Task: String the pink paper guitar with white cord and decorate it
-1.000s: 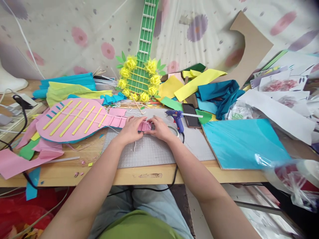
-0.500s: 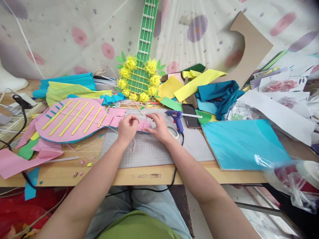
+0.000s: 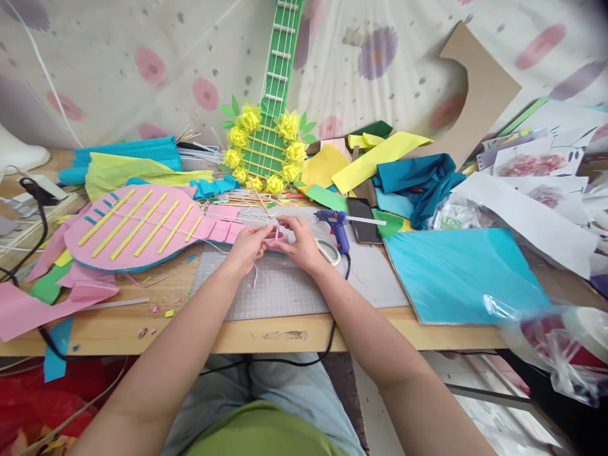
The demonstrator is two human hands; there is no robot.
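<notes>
A pink paper guitar (image 3: 156,221) with yellow strips across its body and a blue edge lies on the table, its neck pointing right. My left hand (image 3: 247,248) is closed in a pinch over the neck, on a thin white string; its fingertips are partly hidden. Around the neck's end, my right hand (image 3: 300,244) grips with thumb below and fingers above. Loose white string runs over the guitar body, and a short end dangles below my left hand onto the grey cutting mat (image 3: 275,294).
A blue glue gun (image 3: 335,228) with its cord, a tape roll (image 3: 329,252) and a phone (image 3: 365,218) lie right of my hands. Behind stands a green paper guitar (image 3: 273,136) with yellow flowers. A blue sheet (image 3: 468,275) lies at right; pink scraps (image 3: 52,310) at left.
My left hand has moved slightly right and down, closer to my right hand. The fingers of my right hand have closed in on the neck's end.
</notes>
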